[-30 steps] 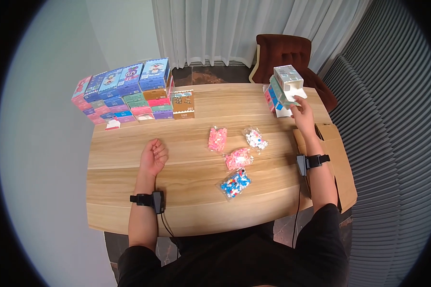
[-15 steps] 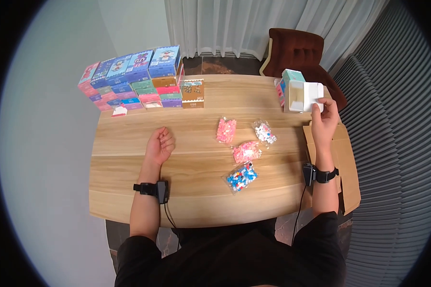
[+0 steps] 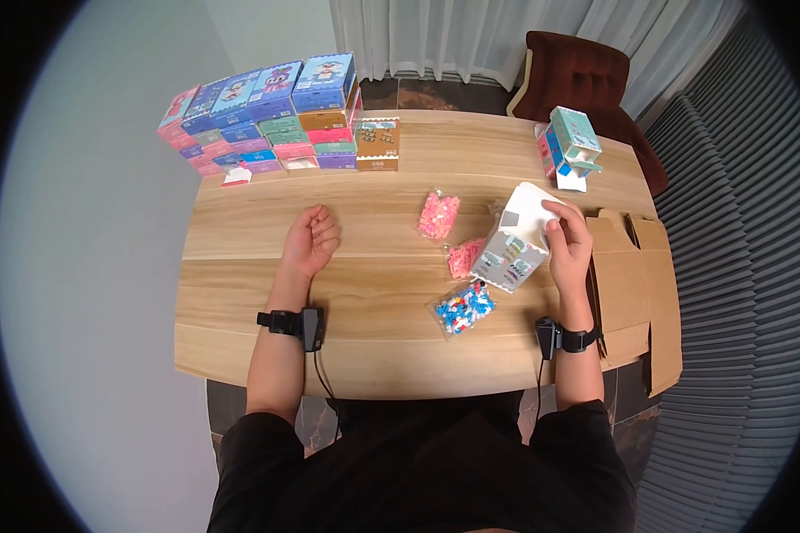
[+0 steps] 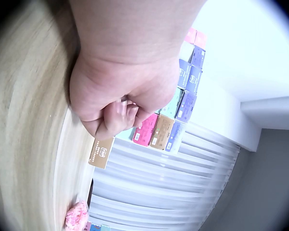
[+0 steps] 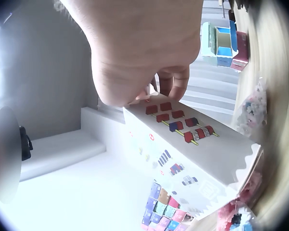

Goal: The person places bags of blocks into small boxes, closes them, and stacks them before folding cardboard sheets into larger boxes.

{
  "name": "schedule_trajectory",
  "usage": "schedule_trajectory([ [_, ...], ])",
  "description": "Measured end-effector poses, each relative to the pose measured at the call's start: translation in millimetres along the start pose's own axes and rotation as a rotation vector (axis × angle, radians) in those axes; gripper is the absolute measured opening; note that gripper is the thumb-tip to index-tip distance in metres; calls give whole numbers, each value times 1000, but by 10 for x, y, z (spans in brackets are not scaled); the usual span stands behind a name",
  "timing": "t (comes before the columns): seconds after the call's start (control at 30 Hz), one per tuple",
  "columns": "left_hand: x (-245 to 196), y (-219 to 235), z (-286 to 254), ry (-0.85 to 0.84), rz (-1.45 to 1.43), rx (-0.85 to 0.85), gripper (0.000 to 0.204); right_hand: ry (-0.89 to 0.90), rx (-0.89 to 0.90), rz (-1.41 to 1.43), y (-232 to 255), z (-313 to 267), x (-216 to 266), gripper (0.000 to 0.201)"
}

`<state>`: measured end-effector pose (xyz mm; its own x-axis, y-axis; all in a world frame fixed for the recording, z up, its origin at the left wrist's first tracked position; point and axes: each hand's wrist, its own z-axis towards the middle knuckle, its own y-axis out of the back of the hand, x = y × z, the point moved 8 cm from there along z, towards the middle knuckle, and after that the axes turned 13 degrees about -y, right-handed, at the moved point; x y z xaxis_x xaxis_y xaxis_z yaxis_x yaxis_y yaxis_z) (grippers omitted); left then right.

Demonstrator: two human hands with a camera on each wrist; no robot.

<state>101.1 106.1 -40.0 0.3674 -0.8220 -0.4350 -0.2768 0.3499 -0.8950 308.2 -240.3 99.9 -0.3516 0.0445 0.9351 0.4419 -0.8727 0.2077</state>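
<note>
My right hand (image 3: 571, 244) pinches the open white flap of a grey-white printed box (image 3: 510, 259), thumb on one side and fingers on the other. Tilted over the middle of the table, the box overlaps a bag of pink pieces (image 3: 463, 258) and mostly hides a bag of white pieces (image 5: 253, 109). Close by its lower end lies a clear bag of blue, white and red pieces (image 3: 465, 306). Another bag of pink pieces (image 3: 439, 215) is farther back. My left hand (image 3: 311, 242) rests on the wooden table, fingers loosely curled, holding nothing.
Colourful boxes (image 3: 267, 111) are stacked at the back left, with a brown box (image 3: 379, 144) beside them. At the back right stand several opened boxes (image 3: 571, 147). Flattened cardboard (image 3: 636, 284) covers the right edge, and a brown chair (image 3: 578, 75) is behind the table.
My right hand has lifted the grey-white box off the opened boxes at the back right and brought it left and nearer, over the bags. The left hand stays on the table.
</note>
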Motion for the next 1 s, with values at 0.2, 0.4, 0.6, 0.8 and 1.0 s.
schedule_trajectory([
  [0.2, 22, -23, 16, 18, 49, 42, 31, 118, 191, 39, -134, -66, -46, 56],
  [0.4, 173, -277, -96, 38, 660, 128, 26, 85, 109, 43, -36, -114, -193, 40],
  [0.6, 858, -999, -416, -2, 1667, 640, 32, 46, 75, 90, -49, -111, -350, 31],
  [0.8, 1478, -1502, -770, -170, 1951, 712, 49, 42, 117, 86, -71, -107, -361, 39],
  [1.0, 1635, -1494, -788, -87, 1987, 770, 60, -31, 129, 106, -87, -123, -504, 39],
])
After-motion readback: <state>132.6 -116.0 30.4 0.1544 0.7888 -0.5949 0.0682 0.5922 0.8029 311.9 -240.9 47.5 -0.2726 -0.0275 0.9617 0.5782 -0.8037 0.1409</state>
